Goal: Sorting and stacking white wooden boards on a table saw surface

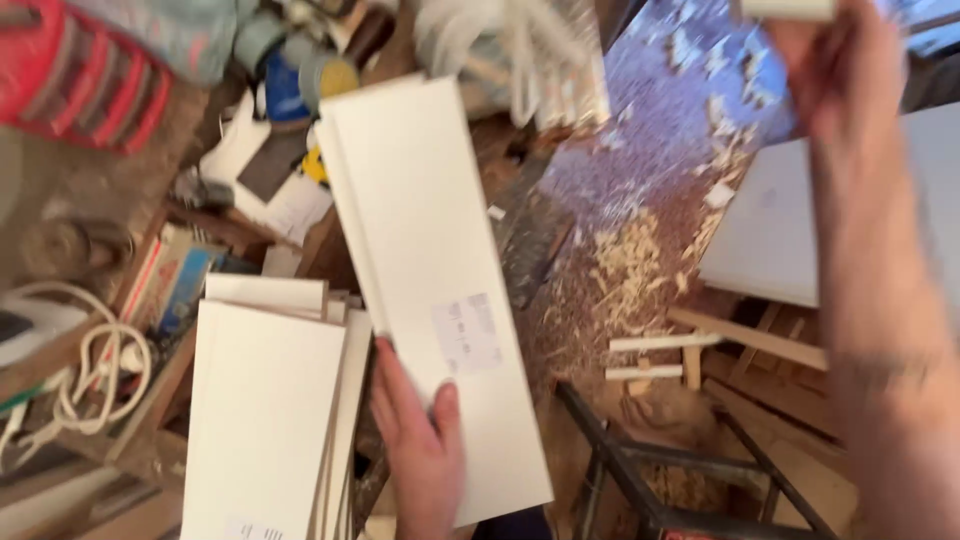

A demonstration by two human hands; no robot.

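Head view looks down on a cluttered workshop, and the long white panel (430, 290) is the landmark for everything else. Left hand (420, 450) grasps that panel at its near end, thumb on the top face just below a small pale sticker (467, 333), fingers curled under the edge. The panel tilts away from the person, its far end up near a blue tin (282, 85) and a white slatted piece (530, 60).

Just left of the panel lies a stack of white boards (265, 410), edges roughly squared, and farther left a coiled white cable (95, 365). Right of the panel the floor is strewn with wood shavings (630, 270), with a black metal frame (640, 470) near its lower right corner.

Right hand (850, 70) is raised well to the right of the panel, blurred; it seems to pinch a small pale piece (790, 8) at the top edge, though I cannot tell the grip for sure.

To handle the panel well, a one-handed end hold likely lets it sag or swing, so supporting it nearer the middle and keeping it level with the stack would help.
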